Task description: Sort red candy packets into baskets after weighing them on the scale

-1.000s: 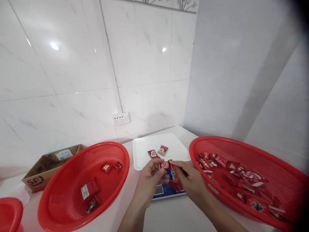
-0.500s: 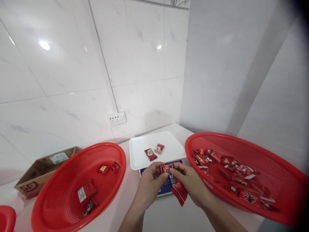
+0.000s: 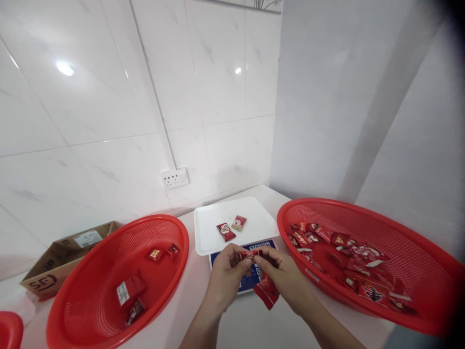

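My left hand (image 3: 225, 276) and my right hand (image 3: 285, 276) pinch a small red packet (image 3: 250, 254) between them, over the front of a blue-and-white scale (image 3: 240, 281). A larger red packet (image 3: 268, 291) hangs below my right hand, seemingly held by its hidden fingers. Behind my hands, a white tray (image 3: 207, 242) bears a dark red packet (image 3: 225, 231) and a red-and-beige packet (image 3: 239, 222).
A red basket (image 3: 82, 295) on the left holds several packets. Another red basket (image 3: 363, 213) on the right contains many more. An open cardboard box (image 3: 47, 283) stands at the far left, and part of a red container (image 3: 10, 329) shows at the lower left.
The small packet has tipped between my fingertips, so less of its face shows. The larger packet below my right hand has shifted slightly left.
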A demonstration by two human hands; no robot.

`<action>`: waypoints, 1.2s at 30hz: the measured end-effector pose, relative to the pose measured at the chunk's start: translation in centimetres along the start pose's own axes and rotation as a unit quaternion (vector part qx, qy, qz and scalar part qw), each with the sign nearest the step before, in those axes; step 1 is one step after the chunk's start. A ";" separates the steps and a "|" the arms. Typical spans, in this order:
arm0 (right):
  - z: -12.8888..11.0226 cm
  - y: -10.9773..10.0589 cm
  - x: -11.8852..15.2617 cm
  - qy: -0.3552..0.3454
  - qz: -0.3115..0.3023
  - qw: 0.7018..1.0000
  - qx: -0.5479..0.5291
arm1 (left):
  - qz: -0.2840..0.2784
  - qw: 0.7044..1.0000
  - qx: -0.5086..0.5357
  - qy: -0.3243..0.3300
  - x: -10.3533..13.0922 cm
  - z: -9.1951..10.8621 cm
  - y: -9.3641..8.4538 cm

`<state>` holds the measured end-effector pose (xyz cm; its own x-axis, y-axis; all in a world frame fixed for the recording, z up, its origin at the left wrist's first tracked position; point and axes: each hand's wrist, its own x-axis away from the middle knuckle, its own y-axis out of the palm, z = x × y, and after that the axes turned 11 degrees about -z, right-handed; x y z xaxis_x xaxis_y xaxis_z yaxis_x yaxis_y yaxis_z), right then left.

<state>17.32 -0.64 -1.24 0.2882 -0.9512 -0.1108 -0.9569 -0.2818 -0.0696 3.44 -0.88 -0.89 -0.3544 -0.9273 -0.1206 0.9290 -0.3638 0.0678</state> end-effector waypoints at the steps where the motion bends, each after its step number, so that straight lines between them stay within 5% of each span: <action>1: 0.1 0.0 0.0 0.001 0.001 1.000 -0.004 | 0.002 1.000 0.001 -0.001 0.0 0.1 0.0; 24: 0.0 0.4 0.0 0.040 0.003 0.988 -0.148 | 0.033 0.999 0.009 0.005 0.1 0.6 0.3; 27: -0.1 0.4 -0.3 0.030 -0.038 0.976 -0.212 | 0.045 0.999 -0.018 0.000 0.4 0.9 0.5; 30: -0.2 -0.2 -0.7 0.029 -0.082 0.958 -0.273 | -0.008 0.998 -0.064 -0.010 0.7 1.3 0.4; 36: -0.3 -1.2 -1.5 0.084 -0.157 0.943 -0.281 | -0.044 0.999 -0.012 -0.015 0.8 1.5 0.0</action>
<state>18.03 1.11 -0.74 0.5957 -0.8031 -0.0108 -0.7061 -0.5301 0.4695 2.98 -1.77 0.46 -0.4368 -0.8945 -0.0952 0.8967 -0.4414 0.0338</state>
